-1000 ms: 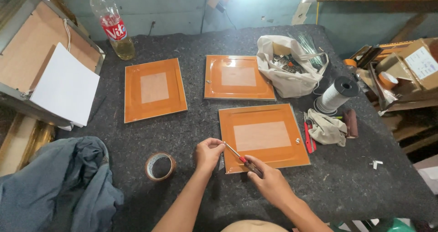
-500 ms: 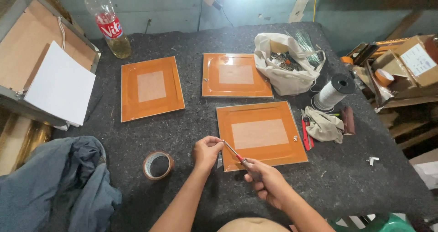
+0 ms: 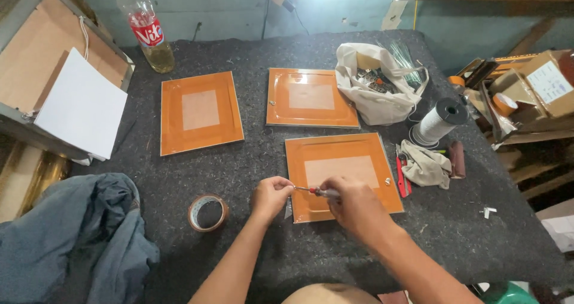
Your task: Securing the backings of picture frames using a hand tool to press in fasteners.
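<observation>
Bright lamp glare top centre; edges warped.

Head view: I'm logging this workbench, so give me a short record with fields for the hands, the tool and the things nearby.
left hand: pinches the screwdriver tip at the near frame's left edge
right hand: grips the screwdriver handle
near frame: orange, lying flat
other orange frames: two, farther back
tape roll: left of the hands
surface: dark felt table
</observation>
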